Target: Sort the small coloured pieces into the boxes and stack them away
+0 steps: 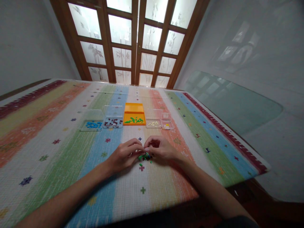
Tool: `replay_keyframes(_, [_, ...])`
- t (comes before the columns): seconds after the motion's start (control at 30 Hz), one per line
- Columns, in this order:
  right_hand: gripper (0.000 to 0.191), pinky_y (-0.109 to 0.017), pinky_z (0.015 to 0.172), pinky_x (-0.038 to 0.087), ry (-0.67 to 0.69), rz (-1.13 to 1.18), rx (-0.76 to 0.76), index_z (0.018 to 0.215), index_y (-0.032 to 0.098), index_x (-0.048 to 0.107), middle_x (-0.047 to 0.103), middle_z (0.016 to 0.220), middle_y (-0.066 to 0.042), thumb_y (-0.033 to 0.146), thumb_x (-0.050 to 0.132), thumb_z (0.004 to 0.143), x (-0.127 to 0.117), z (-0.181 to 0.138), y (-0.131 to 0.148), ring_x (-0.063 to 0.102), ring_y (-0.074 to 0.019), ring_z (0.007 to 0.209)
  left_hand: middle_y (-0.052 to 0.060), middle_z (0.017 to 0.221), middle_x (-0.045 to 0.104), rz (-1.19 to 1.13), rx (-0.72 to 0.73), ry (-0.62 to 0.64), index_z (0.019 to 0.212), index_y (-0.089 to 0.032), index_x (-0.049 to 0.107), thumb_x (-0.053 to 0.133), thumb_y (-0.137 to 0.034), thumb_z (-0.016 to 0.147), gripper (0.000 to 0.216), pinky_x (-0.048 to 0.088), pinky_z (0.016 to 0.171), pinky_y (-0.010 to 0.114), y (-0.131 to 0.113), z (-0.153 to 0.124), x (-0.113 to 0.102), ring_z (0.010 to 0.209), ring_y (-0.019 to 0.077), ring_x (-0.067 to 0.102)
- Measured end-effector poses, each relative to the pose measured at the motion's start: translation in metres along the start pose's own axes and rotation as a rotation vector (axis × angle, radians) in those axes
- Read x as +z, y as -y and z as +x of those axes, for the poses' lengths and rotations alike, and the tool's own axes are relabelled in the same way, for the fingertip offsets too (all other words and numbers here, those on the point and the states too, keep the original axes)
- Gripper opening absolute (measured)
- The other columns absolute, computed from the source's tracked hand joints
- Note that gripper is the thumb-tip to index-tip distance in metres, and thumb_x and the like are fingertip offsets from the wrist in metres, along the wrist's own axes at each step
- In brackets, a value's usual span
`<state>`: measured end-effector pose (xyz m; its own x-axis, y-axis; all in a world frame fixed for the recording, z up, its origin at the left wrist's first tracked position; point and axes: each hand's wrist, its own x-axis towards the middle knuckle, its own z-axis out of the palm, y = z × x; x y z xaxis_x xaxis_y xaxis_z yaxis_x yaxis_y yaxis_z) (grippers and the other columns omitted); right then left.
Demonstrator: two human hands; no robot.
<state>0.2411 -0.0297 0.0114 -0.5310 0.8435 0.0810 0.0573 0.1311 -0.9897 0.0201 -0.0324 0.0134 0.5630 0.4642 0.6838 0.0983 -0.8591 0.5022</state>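
Observation:
My left hand (127, 153) and my right hand (162, 148) meet over the middle of the table, fingertips pinched together. Right under the fingertips is a cluster of small green toy bricks (143, 156) with some dark and blue bits in it. Whether the cluster is gripped or lies on the cloth, I cannot tell; whatever sits in the pinch is too small and covered by the fingers. A loose green piece (141, 164) lies just nearer to me on the tablecloth (133, 186).
Beyond my hands stands a row of open boxes: a clear box of blue pieces (93, 124), one of dark red pieces (113, 122), a yellow box (134, 107) with green pieces, a clear box of cream pieces (154, 123), and a small clear box (167, 125) with yellow and white bits.

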Motion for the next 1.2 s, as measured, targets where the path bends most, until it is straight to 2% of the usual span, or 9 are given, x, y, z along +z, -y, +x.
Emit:
replay_keyframes(0.1, [0.029,-0.023,0.054,0.041,-0.008,0.005,-0.047,0.087,0.017,0.067,0.062,0.072,0.001,0.043,0.078,0.082,0.001,0.0,-0.001,0.053,-0.0098,0.06,0.006,0.091,0.066,-0.015,-0.047,0.008,0.1,-0.016,0.068,0.06,-0.007,0.092,0.015,0.05,0.061,0.02,-0.002,-0.001,0.0,0.073,0.0114,0.061])
replay_keyframes(0.47, [0.029,-0.022,0.049,0.034,0.023,-0.056,-0.07,0.101,0.016,0.066,0.062,0.075,0.001,0.039,0.075,0.085,-0.001,-0.004,0.004,0.046,-0.0074,0.055,0.004,0.088,0.065,-0.06,-0.167,0.039,0.098,-0.016,0.068,0.061,-0.012,0.093,0.01,0.044,0.059,0.021,-0.001,-0.002,0.001,0.065,0.009,0.054])
replay_keyframes(0.87, [0.028,-0.022,0.048,0.032,0.03,-0.047,-0.09,0.098,0.016,0.063,0.061,0.078,0.002,0.038,0.076,0.085,-0.002,-0.003,0.004,0.043,-0.0068,0.054,0.004,0.085,0.065,-0.079,-0.168,0.02,0.096,-0.016,0.068,0.063,-0.012,0.093,0.008,0.041,0.057,0.021,0.001,-0.002,0.001,0.068,0.01,0.055])
replay_keyframes(1.07, [0.03,-0.022,0.047,0.029,0.057,-0.05,-0.022,0.098,0.017,0.062,0.052,0.066,0.007,0.037,0.078,0.084,0.001,-0.004,0.007,0.04,-0.0071,0.052,0.003,0.085,0.064,-0.095,-0.176,0.05,0.097,-0.016,0.069,0.064,-0.015,0.093,0.006,0.041,0.057,0.021,0.002,-0.003,0.002,0.064,0.0088,0.053])
replay_keyframes(1.2, [0.032,-0.022,0.05,0.035,0.056,-0.031,-0.029,0.099,0.017,0.061,0.062,0.077,0.003,0.037,0.079,0.082,0.0,-0.004,0.006,0.046,-0.0071,0.056,0.003,0.084,0.064,-0.095,-0.204,0.091,0.095,-0.016,0.068,0.063,-0.016,0.093,0.006,0.041,0.058,0.022,0.002,-0.003,0.001,0.064,0.0091,0.053])
